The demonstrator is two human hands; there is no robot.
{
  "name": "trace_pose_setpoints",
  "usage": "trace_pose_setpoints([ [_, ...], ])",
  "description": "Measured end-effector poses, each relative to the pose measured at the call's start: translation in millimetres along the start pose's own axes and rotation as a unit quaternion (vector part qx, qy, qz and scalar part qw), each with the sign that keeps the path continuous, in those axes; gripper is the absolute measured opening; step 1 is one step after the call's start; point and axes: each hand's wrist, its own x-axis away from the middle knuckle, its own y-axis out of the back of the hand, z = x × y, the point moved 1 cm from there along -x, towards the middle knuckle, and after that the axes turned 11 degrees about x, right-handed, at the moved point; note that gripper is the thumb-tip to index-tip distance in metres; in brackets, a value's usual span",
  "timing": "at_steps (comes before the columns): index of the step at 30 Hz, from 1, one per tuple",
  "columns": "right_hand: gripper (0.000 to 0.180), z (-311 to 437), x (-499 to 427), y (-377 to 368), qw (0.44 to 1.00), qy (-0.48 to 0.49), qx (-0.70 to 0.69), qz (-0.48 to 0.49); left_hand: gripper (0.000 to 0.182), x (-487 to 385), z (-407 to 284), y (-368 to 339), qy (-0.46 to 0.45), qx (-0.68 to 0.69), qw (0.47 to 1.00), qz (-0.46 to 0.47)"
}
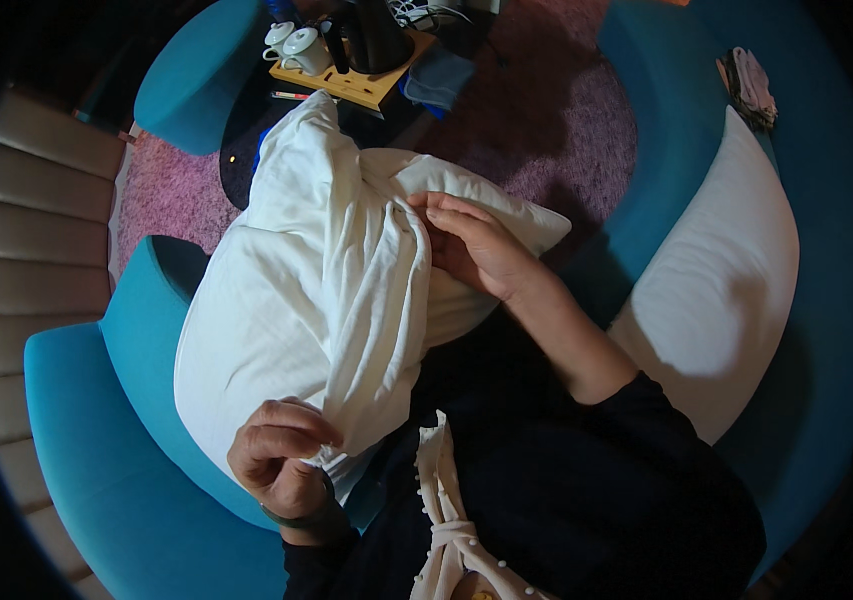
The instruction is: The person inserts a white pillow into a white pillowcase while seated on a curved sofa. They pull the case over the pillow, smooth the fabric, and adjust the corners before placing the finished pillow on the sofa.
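A white pillowcase (261, 300) lies bunched in loose folds around part of a white pillow (464, 184), whose bare end and corner stick out at the right. With thumb and fingers, my left hand (284, 454) pinches the edge of the pillowcase near my lap. Farther up, my right hand (475, 244) holds the gathered edge where case meets pillow; some fingertips are hidden by the cloth. Another white pillow (719, 292) leans on the sofa to my right.
A teal curved sofa (831, 225) runs along the right, with folded cloths (749, 86) on it. Ahead, a dark table (239, 165) carries a wooden tray (366, 88), a black kettle (374, 41) and lidded white cups (306, 51). A teal chair (88, 420) stands left.
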Motion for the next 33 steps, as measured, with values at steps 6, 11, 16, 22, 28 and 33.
trace_pose_setpoints([
  [6, 0.031, 14.4, 52.3, 15.1, 0.998, 0.031, 0.053, -0.007, 0.02, -9.7, 7.0, 0.3, -0.028, -0.013, 1.0, -0.001],
  [11, 0.03, 5.1, 93.0, 26.5, 0.993, -0.021, 0.118, 0.01, 0.009, -18.7, 10.7, 17.6, -0.027, 0.006, 0.999, -0.017],
  [16, 0.037, -30.6, 95.9, -14.5, 0.977, -0.045, 0.186, 0.091, 0.008, -27.0, 37.7, 44.8, 0.067, 0.097, 0.986, -0.117],
  [22, 0.048, -41.3, 66.4, -46.3, 0.981, -0.025, 0.185, 0.057, 0.018, -19.1, 64.3, 58.5, 0.204, 0.242, 0.923, -0.219],
  [28, 0.042, -42.5, 57.8, -29.9, 0.971, -0.082, 0.226, -0.016, 0.022, -6.2, 71.4, 51.5, 0.225, 0.272, 0.91, -0.219],
  [33, 0.04, -41.6, 61.8, -22.3, 0.989, -0.085, 0.111, -0.043, 0.023, -3.1, 69.6, 50.6, 0.215, 0.32, 0.901, -0.197],
])
